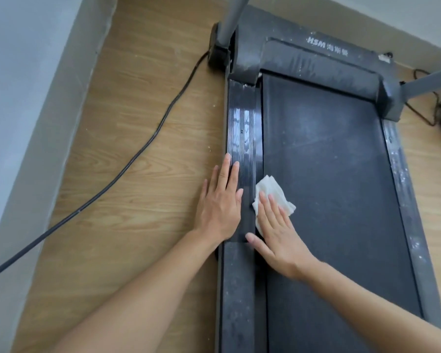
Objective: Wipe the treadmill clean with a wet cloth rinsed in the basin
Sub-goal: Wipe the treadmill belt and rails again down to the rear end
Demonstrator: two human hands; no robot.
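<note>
The treadmill point(341, 103) lay flat on the wooden floor point(138, 149), black and dusty. Its wide belt point(329, 187) was grey with a dull film and its motor cover point(316, 59) was streaked pale. The far stretch of the left side rail point(242, 128) shone wet and glossy, while the near stretch by the wrists was matt and speckled. The right side rail point(402, 189) carried white flecks along its length. A white cloth point(270, 189), crumpled, sat on the belt's left edge, just beside the left side rail. The right hand point(278, 233) pressed flat on the cloth, fingers straight, thumb stretched toward the rail. The left hand point(220, 207) rested flat on the rail's outer edge, fingers straight, pointing toward the motor cover
</note>
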